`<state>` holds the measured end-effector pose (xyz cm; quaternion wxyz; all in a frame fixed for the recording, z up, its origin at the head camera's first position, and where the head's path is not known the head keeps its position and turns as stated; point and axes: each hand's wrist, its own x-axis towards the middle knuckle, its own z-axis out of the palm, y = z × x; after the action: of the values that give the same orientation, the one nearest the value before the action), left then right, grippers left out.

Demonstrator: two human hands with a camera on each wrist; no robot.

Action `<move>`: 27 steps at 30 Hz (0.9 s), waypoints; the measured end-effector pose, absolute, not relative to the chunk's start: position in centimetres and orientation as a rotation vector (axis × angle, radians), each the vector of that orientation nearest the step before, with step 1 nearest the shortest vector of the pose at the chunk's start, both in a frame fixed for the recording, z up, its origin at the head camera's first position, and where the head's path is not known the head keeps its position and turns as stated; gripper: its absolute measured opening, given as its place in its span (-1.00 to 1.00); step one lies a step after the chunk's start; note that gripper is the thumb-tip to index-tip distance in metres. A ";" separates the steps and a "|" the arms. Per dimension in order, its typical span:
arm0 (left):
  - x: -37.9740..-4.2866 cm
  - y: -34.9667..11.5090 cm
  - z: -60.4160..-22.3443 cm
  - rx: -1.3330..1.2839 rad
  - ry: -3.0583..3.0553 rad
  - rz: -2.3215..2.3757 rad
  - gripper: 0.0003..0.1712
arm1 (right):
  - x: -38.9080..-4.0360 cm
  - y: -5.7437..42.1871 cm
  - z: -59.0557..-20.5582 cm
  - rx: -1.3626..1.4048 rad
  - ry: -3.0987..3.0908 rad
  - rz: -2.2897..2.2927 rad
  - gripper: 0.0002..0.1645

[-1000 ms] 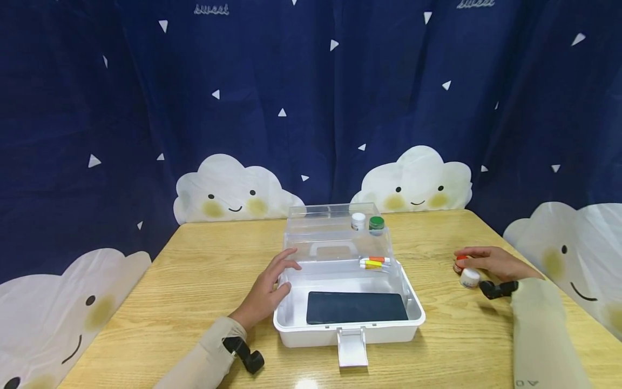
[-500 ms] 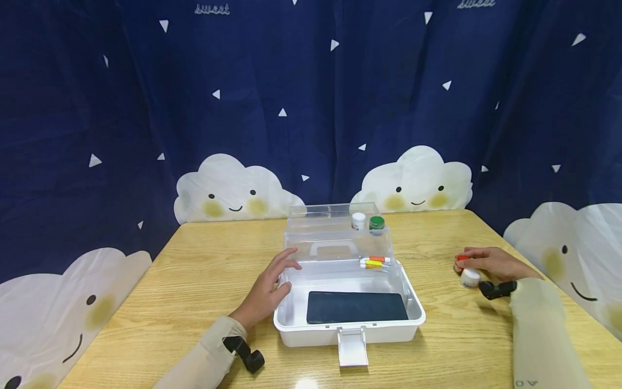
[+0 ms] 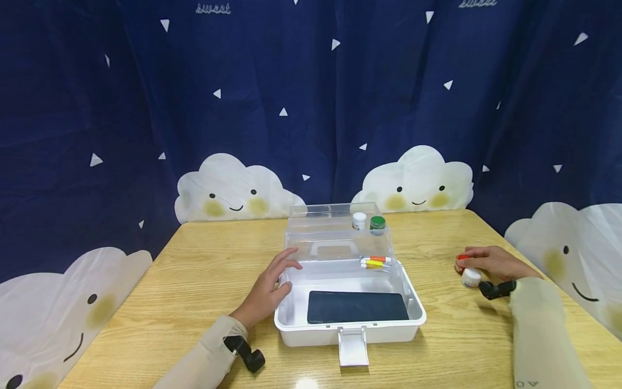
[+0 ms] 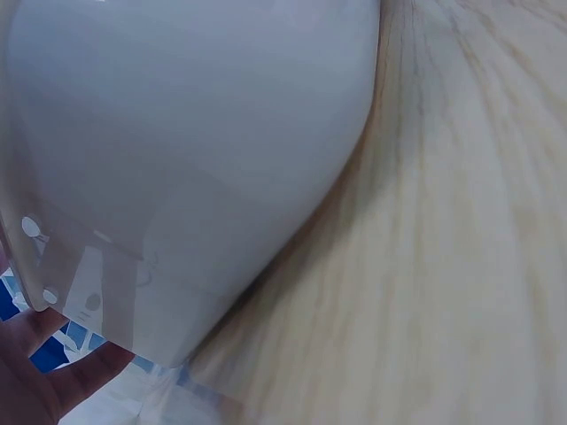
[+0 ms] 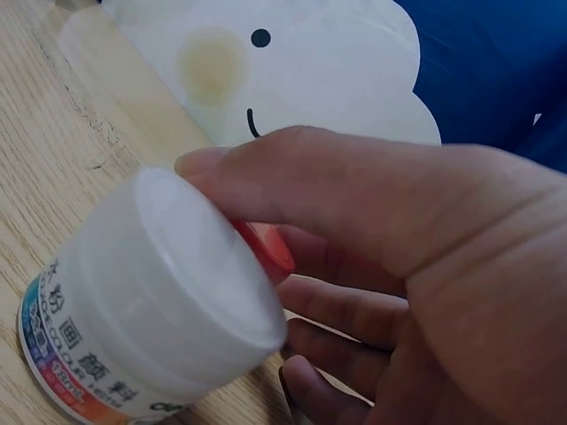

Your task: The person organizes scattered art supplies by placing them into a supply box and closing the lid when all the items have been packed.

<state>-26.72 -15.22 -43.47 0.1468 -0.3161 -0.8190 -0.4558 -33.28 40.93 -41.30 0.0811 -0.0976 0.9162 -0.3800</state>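
My right hand (image 3: 491, 262), at the table's right side, pinches a small paint jar with a red lid (image 5: 266, 248). Close in front of that jar is a white-lidded paint jar (image 3: 471, 278); its label shows in the right wrist view, where it partly covers the red lid. The left hand (image 3: 266, 289) rests at the left rim of a white storage box (image 3: 350, 337), fingers apart and loosely bent. The box's clear lid (image 3: 311, 237) is tipped back. Inside the box lies a dark flat rectangular object (image 3: 357, 307).
A white-lidded jar (image 3: 359, 221) and a green-lidded jar (image 3: 377, 225) sit at the raised lid's right side. Several slim orange and yellow tubes (image 3: 374, 262) lie below them. The box's front latch (image 3: 353, 348) hangs down. A dark blue curtain (image 3: 311, 108) stands behind the table.
My right index fingertip has drawn back slightly to the right, so more of the red lid shows. The left hand and box stay as they were.
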 end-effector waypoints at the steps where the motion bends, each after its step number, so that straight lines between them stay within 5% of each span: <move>1: -26.7 -15.2 -43.5 -0.910 -2.357 -1.311 -0.49 | -33.3 40.9 -41.3 -0.291 2.740 -1.136 -0.40; 27: -27.0 -15.3 -43.7 -0.906 -2.362 -1.302 -0.49 | -33.7 40.0 -40.0 -0.298 2.940 -0.959 -0.29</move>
<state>-26.96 -15.25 -43.69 0.1475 -0.3148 -0.8211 -0.4527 -33.65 39.99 -39.97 0.0176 -0.0959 0.9462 -0.3087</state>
